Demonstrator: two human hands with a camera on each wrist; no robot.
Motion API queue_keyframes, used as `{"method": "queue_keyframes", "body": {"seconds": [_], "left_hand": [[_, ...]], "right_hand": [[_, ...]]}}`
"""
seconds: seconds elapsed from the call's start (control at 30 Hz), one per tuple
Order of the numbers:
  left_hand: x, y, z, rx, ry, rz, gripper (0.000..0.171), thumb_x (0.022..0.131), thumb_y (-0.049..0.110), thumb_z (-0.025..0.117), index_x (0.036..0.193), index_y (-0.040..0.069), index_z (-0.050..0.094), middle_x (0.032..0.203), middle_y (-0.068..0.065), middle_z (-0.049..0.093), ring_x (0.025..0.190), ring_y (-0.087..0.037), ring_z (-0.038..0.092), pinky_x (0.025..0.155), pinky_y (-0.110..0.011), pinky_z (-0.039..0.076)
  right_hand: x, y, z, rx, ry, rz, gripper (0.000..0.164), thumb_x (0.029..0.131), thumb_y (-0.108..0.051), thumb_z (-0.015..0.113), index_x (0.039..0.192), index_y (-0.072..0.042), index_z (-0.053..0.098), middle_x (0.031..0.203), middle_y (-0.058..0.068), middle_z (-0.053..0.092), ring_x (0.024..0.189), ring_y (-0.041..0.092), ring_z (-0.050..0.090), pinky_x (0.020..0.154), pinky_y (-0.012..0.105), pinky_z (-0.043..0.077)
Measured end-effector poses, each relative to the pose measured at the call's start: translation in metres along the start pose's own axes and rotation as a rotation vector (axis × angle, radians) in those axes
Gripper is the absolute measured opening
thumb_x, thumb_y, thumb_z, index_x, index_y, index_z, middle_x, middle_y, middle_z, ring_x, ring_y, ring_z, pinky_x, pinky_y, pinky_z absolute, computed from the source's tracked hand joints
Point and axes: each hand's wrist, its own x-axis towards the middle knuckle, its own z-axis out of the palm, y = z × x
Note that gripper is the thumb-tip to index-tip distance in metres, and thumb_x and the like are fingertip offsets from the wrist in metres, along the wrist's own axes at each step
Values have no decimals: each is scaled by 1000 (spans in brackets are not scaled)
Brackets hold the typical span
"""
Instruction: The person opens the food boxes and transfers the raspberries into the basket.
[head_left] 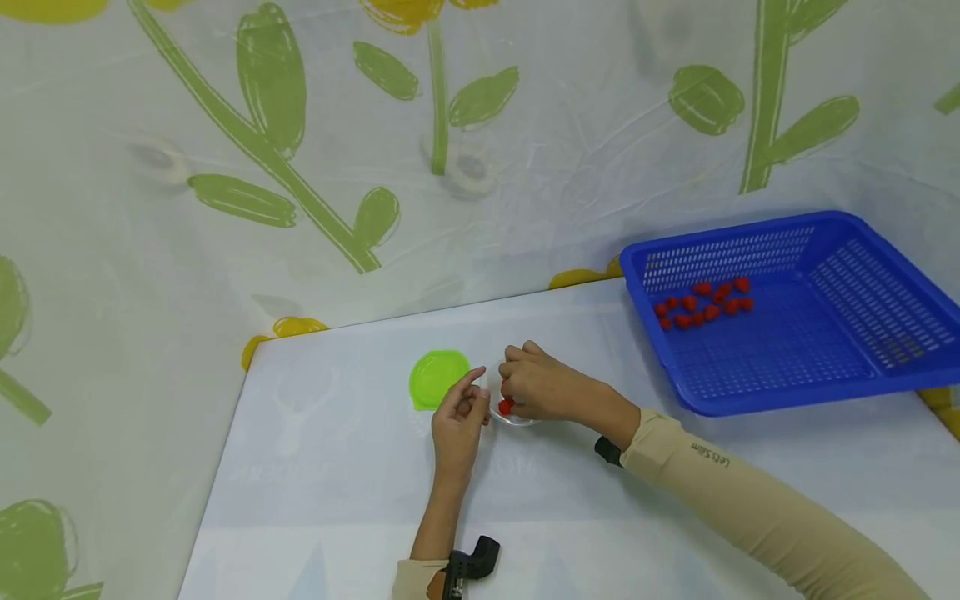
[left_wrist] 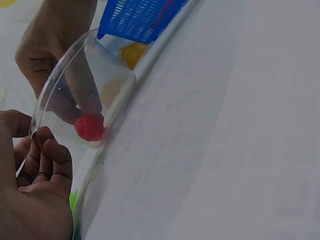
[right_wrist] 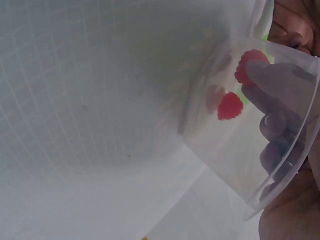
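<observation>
A clear plastic cup [head_left: 516,420] stands on the white table between the two hands. My left hand [head_left: 457,429] pinches its rim from the left, the grip showing near the rim in the left wrist view. My right hand [head_left: 551,387] reaches down into the cup from the right. Its fingertips pinch a red raspberry [right_wrist: 251,66] inside, seen through the wall in the right wrist view. Another raspberry [right_wrist: 230,106] lies near the cup's bottom beside it. A bright green round piece [head_left: 437,377], lid-like, lies just behind my left hand.
A blue perforated basket [head_left: 795,375] stands at the right rear of the table, with several red raspberries [head_left: 711,312] in its left part. Behind the table hangs a white cloth [head_left: 525,208] printed with green stems and leaves.
</observation>
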Motion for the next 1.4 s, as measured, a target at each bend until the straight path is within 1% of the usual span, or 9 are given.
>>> {"method": "queue_keyframes", "body": {"seconds": [0.13,0.27,0.53,0.7,0.83,1.03,1.17,1.27,1.4], "left_hand": [[1,0,1,3,-2,11,30,90,5,57,119,2,58,84,-16,52,64,-31,51,55,-26,49],[-1,-1,0,7,-4,-5,31,90,7,57,120,2,57,85,-17,53,64,-29,51,57,-25,50],[-1,0,0,22,7,-30,30,90,6,56,120,3,58,86,-16,53,65,-25,52,58,-23,50],[-2,0,1,29,12,-41,31,90,6,56,121,3,58,85,-14,53,66,-25,53,58,-24,50],[-3,0,1,31,13,-47,31,90,6,57,121,3,58,85,-14,53,65,-25,52,58,-26,51],[-3,1,0,37,17,-10,31,89,6,58,120,3,58,85,-16,53,63,-31,51,56,-27,51],[-1,1,0,24,20,-9,30,89,5,57,120,3,59,85,-16,54,63,-29,51,56,-25,50],[-1,0,1,27,18,-19,31,90,5,57,120,4,59,86,-15,54,64,-26,52,56,-24,50],[-3,-1,2,26,13,-25,31,90,4,57,121,1,58,86,-15,54,64,-27,52,56,-23,50]], "right_hand": [[-4,1,-7,-45,24,6,10,71,-28,76,75,-20,72,72,-9,48,74,13,37,66,29,27],[-12,0,-19,-65,60,19,12,70,-27,76,80,-20,73,74,-8,51,76,13,37,66,29,26],[-32,5,-47,-31,141,69,13,72,-29,74,80,-19,72,76,-7,52,78,14,38,68,29,27],[-50,8,-58,-33,197,75,13,74,-28,73,81,-18,72,73,-8,49,77,14,38,68,29,26],[-66,12,-67,-6,254,73,13,72,-27,75,82,-18,72,72,-9,46,76,13,37,67,30,24],[-91,28,-82,3,328,81,15,69,-24,78,79,-17,70,72,-8,43,77,13,36,67,32,22],[-107,41,-89,-6,364,96,15,68,-23,79,77,-17,69,71,-7,43,77,14,37,65,31,21],[-120,51,-92,-3,363,132,16,66,-22,79,77,-16,69,71,-6,44,77,15,36,64,32,19],[-135,62,-99,-31,326,200,17,66,-24,79,78,-16,71,74,-6,48,78,14,35,64,32,20]]}}
